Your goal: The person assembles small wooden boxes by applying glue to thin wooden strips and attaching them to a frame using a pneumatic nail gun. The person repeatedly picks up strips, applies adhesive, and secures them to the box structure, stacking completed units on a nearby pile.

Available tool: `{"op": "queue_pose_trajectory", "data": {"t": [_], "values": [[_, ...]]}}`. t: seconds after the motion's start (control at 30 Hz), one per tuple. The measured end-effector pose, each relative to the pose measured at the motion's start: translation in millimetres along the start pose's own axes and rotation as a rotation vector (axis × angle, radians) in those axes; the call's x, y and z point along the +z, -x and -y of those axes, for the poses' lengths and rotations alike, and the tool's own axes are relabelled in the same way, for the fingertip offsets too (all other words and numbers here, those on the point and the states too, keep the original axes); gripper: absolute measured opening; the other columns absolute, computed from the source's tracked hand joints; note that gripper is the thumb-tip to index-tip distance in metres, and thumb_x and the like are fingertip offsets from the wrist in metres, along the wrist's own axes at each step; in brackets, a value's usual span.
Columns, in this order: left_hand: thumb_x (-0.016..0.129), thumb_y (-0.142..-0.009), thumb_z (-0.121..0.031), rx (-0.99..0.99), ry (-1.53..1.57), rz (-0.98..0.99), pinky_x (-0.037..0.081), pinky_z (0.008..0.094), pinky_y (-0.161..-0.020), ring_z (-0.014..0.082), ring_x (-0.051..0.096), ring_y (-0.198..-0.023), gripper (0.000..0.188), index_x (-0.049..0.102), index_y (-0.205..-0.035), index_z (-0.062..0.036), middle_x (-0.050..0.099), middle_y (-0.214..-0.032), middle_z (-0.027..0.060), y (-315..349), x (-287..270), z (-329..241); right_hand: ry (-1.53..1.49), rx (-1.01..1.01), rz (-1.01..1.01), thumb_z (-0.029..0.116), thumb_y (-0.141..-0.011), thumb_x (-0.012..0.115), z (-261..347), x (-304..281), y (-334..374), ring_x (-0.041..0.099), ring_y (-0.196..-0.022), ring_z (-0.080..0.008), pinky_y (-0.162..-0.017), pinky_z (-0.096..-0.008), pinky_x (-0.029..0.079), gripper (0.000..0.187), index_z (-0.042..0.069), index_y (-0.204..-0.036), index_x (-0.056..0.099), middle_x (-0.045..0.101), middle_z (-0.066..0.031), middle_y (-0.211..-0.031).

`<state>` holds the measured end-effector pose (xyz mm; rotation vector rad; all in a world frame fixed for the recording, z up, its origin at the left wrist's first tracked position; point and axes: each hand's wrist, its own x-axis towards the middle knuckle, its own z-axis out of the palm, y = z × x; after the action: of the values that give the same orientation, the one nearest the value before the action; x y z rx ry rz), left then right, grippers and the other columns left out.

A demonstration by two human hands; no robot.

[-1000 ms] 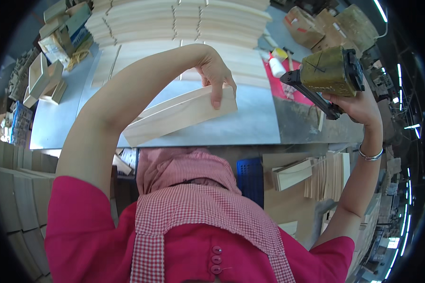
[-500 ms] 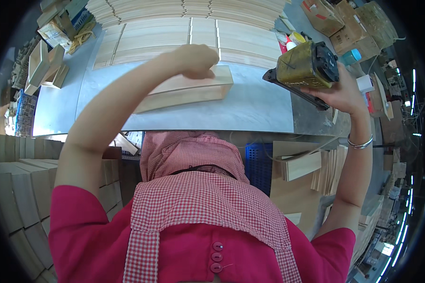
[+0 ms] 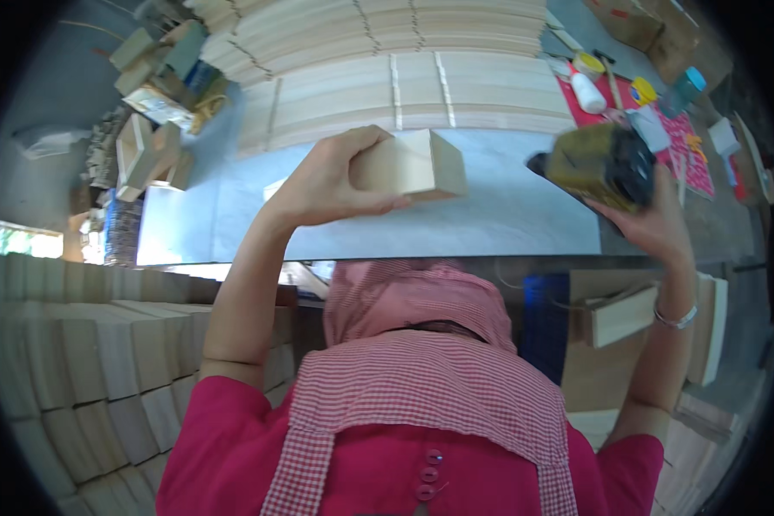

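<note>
A pale wooden box [image 3: 413, 165] sits at the middle of the worktop, one end turned to the right. My left hand [image 3: 335, 176] is closed around it, thumb along the near side and fingers over the far side. Part of the box is hidden behind that hand and wrist. Off to the right, my right hand [image 3: 658, 224] grips a worn yellow-and-black staple gun [image 3: 589, 163], held above the worktop and apart from the box. Its nose points left.
Tall stacks of slotted wooden strips [image 3: 335, 99] line the back of the worktop [image 3: 490, 232]. Several small wooden boxes [image 3: 138, 159] stand at the left. A white bottle [image 3: 587, 93] and a blue-capped bottle [image 3: 684, 90] are at the back right. Stacked wooden pieces [image 3: 103, 353] fill the lower left.
My left hand has gone from a bent fist over the box to a wide grip around it, and the box has turned. The staple gun stays in my right hand. The view has shifted.
</note>
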<state>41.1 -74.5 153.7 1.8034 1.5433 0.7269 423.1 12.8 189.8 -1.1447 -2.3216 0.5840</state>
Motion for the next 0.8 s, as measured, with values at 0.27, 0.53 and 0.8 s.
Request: {"op": "queue_pose_trajectory", "data": {"t": [0.27,0.53,0.8], "values": [[0.092,-0.066,-0.031,0.04,0.139,-0.023,0.046,0.032,-0.096,0.017,0.059,-0.107,0.073,0.062,-0.124,0.0012,0.065,-0.111,0.0073,45,-51,17,-0.066,0.022,-0.137,0.013,-0.073,0.089,-56,8,35,0.064,-0.104,-0.0325,-0.091,-0.0407,0.049,0.056,-0.002,-0.119,0.061,0.064,-0.0169,-0.112],[0.09,-0.067,-0.032,0.06,0.245,-0.014,0.043,0.0299,-0.097,0.0179,0.058,-0.108,0.073,0.062,-0.124,0.0031,0.063,-0.112,0.0065,41,-52,22,0.067,0.037,0.001,0.012,-0.075,0.09,-54,1,33,0.061,-0.112,-0.025,-0.098,-0.0376,0.049,0.07,-0.002,-0.13,0.05,0.06,-0.0148,-0.121],[0.088,-0.069,-0.031,0.165,-0.288,0.041,0.052,0.0405,-0.092,0.0299,0.066,-0.1,0.071,0.062,-0.13,-0.0036,0.069,-0.107,0.0153,1,-4,-2,-0.257,0.153,-0.165,0.015,-0.084,0.084,-12,11,29,0.066,-0.08,-0.0126,-0.07,-0.0281,0.054,0.042,-0.005,-0.113,0.061,0.068,-0.0069,-0.093]]}}
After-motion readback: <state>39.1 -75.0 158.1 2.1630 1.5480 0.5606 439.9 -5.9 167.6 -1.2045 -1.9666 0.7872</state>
